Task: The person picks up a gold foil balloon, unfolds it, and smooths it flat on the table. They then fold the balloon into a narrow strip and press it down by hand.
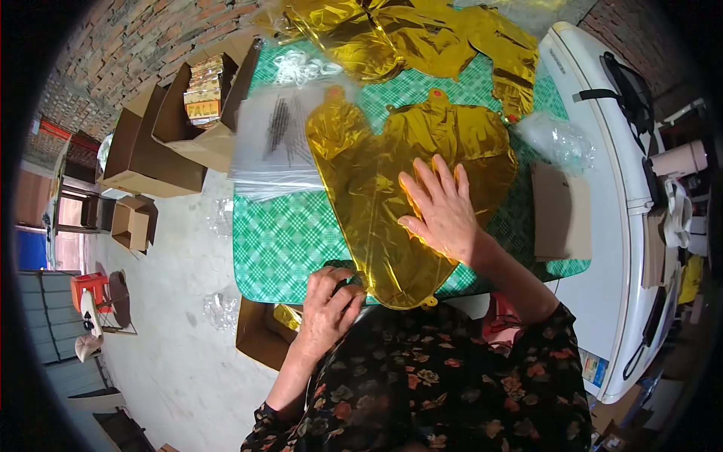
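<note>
A flat, uninflated gold foil balloon (369,203) lies across the green checked tablecloth, its rounded lower end reaching the table's front edge. My right hand (444,207) rests palm down on the balloon with fingers spread. At the balloon's lower left edge is my left hand (329,305), fingers bent and closed at the foil; the fingertips are partly hidden. Small tabs with red marks, such as the upper tab (437,95), stick out from the foil. Beside the balloon on the left lies a stack of clear plastic bags (263,139).
More gold foil balloons (429,38) are heaped at the table's far side, near white ties (301,68). A crumpled clear bag (557,139) and a cardboard piece (561,211) lie right. A white appliance (602,188) borders the table; cardboard boxes (151,158) stand left.
</note>
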A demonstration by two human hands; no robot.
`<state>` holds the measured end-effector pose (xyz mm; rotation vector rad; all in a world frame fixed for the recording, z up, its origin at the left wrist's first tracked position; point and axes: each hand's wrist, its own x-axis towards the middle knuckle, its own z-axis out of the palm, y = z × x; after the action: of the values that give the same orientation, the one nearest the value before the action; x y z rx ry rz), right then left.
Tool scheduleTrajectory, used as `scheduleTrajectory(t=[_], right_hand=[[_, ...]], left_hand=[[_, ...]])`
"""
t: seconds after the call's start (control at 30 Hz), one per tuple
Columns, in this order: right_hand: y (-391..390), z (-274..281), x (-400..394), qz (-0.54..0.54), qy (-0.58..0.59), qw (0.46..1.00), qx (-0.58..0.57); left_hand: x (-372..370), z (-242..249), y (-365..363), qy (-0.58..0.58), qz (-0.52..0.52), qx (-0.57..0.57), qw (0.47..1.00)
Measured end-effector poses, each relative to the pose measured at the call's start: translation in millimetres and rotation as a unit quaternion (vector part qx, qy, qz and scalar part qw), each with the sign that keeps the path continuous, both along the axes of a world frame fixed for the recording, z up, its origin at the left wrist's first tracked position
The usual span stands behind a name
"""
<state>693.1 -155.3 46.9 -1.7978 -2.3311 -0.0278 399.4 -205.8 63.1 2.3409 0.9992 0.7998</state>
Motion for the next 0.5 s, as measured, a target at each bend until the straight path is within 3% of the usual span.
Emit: scheduleTrajectory(t=[0.5], right_hand=[[-5.8,-4.7,-5.3,-0.028,0.006,1.000,0.013]], left_hand=[[-0.4,0.1,0.3,0.003,-0.001,0.008,1.000]])
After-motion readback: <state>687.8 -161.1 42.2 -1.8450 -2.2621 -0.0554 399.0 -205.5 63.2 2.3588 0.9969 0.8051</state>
